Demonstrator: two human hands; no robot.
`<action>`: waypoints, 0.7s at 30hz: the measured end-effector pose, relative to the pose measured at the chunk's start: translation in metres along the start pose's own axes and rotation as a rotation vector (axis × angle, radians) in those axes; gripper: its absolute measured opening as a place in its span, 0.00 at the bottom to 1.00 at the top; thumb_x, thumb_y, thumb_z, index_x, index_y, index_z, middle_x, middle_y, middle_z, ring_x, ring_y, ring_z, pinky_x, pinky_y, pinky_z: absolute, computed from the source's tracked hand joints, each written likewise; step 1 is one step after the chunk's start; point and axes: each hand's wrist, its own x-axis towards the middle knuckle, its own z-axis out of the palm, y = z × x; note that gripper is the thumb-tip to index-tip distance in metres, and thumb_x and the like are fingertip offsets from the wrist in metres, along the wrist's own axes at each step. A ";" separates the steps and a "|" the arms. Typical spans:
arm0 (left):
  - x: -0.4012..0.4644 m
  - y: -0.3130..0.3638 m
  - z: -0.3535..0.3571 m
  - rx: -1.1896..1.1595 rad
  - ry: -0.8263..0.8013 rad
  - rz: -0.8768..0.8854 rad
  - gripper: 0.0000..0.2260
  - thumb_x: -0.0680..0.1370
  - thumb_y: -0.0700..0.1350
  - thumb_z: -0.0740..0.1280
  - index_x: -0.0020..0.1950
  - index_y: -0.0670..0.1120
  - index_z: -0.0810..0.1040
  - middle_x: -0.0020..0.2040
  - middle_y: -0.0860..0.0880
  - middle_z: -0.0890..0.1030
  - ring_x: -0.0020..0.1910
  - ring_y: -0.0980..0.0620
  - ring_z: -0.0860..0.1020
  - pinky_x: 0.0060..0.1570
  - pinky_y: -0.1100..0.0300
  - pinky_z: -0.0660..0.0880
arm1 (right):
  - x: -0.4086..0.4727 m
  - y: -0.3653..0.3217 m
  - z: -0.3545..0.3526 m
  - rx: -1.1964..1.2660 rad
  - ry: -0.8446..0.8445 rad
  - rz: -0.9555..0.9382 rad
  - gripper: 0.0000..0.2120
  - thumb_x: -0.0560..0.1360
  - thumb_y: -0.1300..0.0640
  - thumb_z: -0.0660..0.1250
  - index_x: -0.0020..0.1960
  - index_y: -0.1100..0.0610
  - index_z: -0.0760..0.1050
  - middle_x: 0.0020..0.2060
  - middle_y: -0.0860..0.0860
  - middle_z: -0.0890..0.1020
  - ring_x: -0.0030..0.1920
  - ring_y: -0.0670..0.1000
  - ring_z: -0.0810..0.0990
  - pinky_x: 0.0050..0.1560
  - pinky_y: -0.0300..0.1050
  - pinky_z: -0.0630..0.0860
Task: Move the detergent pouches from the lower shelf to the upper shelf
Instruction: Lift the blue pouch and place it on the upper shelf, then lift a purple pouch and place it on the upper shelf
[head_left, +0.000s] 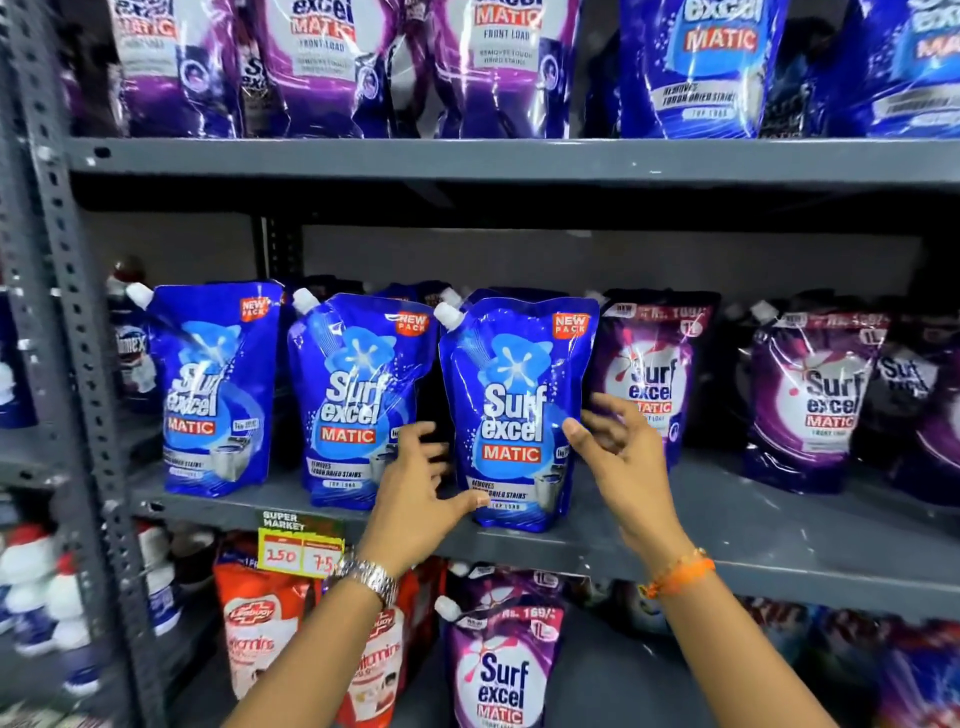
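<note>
Both hands bracket one blue pouch (514, 410) standing upright at the front edge of the lower shelf (753, 535). Left hand (421, 499) spread, thumb touching the pouch's lower left corner, fingers loose in the gap to its left; right hand (618, 457) spread too, thumb on the pouch's right edge, fingers behind that edge. Neither has closed, so nothing is gripped yet. Handling guess: liquid refill, fairly heavy, soft and saggy, glossy film likely slick; a squeeze on the middle may bulge it, so take it by both side seams low down or support the base, and keep off the white spout (448, 315) at its top left. Just left of the left hand stands a second blue pouch (358, 400), nearly touching those fingers; a third blue pouch (218, 384) is further left. Just beyond the right hand's fingers a purple pouch (649, 374) sits close and could get knocked. More pouches stand behind. Above both hands the upper shelf (519, 161) looks already packed with big pouches, a blue one (711, 67) up-right, so free space looks scarce. Yellow price tag (300, 552) sits below the left wrist.
</note>
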 end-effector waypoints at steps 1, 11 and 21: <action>-0.013 -0.001 -0.001 -0.023 0.113 0.047 0.38 0.66 0.46 0.82 0.68 0.56 0.63 0.58 0.58 0.78 0.54 0.61 0.80 0.57 0.64 0.79 | -0.012 0.002 -0.007 -0.032 0.043 -0.049 0.22 0.74 0.52 0.75 0.66 0.51 0.74 0.57 0.48 0.85 0.56 0.46 0.85 0.47 0.36 0.82; -0.134 -0.131 0.057 -0.119 0.219 -0.057 0.25 0.64 0.44 0.80 0.51 0.62 0.72 0.43 0.56 0.80 0.40 0.55 0.81 0.45 0.62 0.81 | -0.163 0.123 -0.022 0.012 0.296 -0.017 0.06 0.79 0.55 0.70 0.50 0.44 0.76 0.42 0.44 0.82 0.41 0.41 0.79 0.44 0.44 0.78; -0.146 -0.232 0.121 0.037 -0.262 -0.409 0.51 0.56 0.46 0.87 0.72 0.41 0.65 0.70 0.45 0.74 0.70 0.46 0.73 0.70 0.54 0.71 | -0.161 0.240 -0.022 -0.187 -0.158 0.469 0.21 0.81 0.57 0.66 0.72 0.60 0.68 0.70 0.55 0.75 0.71 0.55 0.74 0.71 0.55 0.73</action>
